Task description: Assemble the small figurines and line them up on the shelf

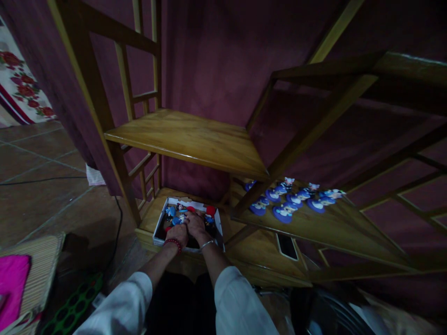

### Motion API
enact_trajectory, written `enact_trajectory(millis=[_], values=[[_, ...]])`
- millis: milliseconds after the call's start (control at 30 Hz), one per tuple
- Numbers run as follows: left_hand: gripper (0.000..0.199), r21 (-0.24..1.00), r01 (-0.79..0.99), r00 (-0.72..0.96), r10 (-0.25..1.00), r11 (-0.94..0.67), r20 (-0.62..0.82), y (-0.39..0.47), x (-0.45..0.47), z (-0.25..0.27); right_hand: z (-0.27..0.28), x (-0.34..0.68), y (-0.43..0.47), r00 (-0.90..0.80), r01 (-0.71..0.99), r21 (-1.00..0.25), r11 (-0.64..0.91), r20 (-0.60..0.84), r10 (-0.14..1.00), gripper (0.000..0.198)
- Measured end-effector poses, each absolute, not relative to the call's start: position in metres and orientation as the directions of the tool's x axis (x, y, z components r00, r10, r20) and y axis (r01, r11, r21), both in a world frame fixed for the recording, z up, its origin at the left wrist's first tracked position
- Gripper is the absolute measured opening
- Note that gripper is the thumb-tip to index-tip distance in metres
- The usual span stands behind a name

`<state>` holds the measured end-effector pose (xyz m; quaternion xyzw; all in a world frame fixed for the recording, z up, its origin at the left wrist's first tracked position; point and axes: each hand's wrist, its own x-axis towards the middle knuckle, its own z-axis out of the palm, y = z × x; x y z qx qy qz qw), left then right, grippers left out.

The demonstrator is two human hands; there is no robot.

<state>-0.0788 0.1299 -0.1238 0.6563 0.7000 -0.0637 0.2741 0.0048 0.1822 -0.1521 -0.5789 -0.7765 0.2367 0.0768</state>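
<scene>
A shallow white-rimmed box (161,222) of small figurines sits on the lower wooden shelf, and both my hands reach into it. My right hand (195,224), with a silver bangle at the wrist, has its fingers closed at a small blue-and-white figurine (182,217). Close against it, my left hand (177,233), below which is a red beaded bracelet, is curled shut; what its fingers hold is hidden. A blue figurine (170,211) lies at the box's left, and a red piece (210,210) at its back right.
Several figurines on purple bases (284,211) stand on the raised shelf at right. A dark-screened phone (287,246) lies below them. Over the box hangs a wooden shelf board (188,139). A green perforated object (71,302) is on the floor.
</scene>
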Motion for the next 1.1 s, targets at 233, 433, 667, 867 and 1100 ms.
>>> enact_trajectory(millis=[233,433,667,867,1100], values=[[0.033,0.324,0.939,0.029,0.911,0.116,-0.411,0.131,-0.080,-0.129,-0.158,0.004,0.183,-0.254,0.832,-0.539,0.130,-0.162,0.954,0.024],[0.032,0.302,0.945,0.014,0.908,0.125,-0.418,0.132,-0.079,-0.130,-0.161,0.004,0.183,-0.231,0.819,-0.564,0.107,-0.153,0.961,0.019],[0.033,0.347,0.929,0.026,0.913,0.129,-0.407,0.130,-0.080,-0.128,-0.167,0.004,0.181,-0.184,0.802,-0.592,0.076,-0.124,0.975,0.023],[0.035,0.364,0.920,0.018,0.910,0.147,-0.415,0.133,-0.082,-0.131,-0.170,0.007,0.180,-0.202,0.769,-0.631,0.098,-0.095,0.975,0.027],[0.036,0.415,0.892,-0.005,0.921,0.180,-0.390,0.135,-0.084,-0.138,-0.173,0.018,0.178,-0.268,0.748,-0.643,0.166,-0.063,0.961,0.031]])
